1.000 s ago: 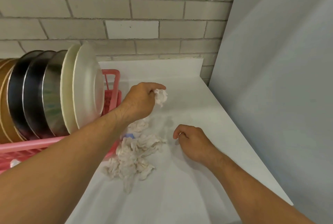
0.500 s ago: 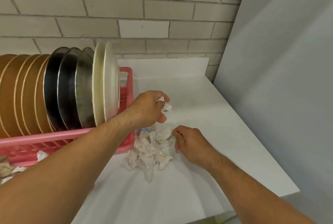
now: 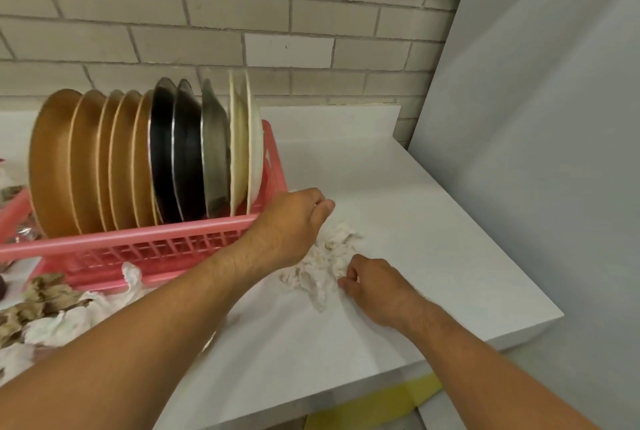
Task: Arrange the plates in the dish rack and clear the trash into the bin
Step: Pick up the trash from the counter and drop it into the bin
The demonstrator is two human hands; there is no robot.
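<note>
A pink dish rack [image 3: 145, 246] holds upright plates: several brown plates [image 3: 86, 166], three dark metallic plates [image 3: 183, 156] and two cream plates [image 3: 246, 149]. Just right of the rack, a pile of crumpled white tissues [image 3: 322, 263] lies on the white counter [image 3: 415, 222]. My left hand [image 3: 291, 222] sits on the pile's far side with fingers curled down into the tissue. My right hand [image 3: 374, 287] is at the pile's near right edge, its curled fingers pinching tissue there.
More trash lies in front of the rack at the left: brown crumpled paper [image 3: 41, 298] and white tissues [image 3: 69, 322]. A grey panel [image 3: 536, 118] walls off the right side. The counter ends at the lower right, with something yellow [image 3: 381, 402] below its edge.
My left hand has come down with its tissue ball onto the pile. My right hand has closed in on the pile's edge. The view has swung left, showing more of the rack.
</note>
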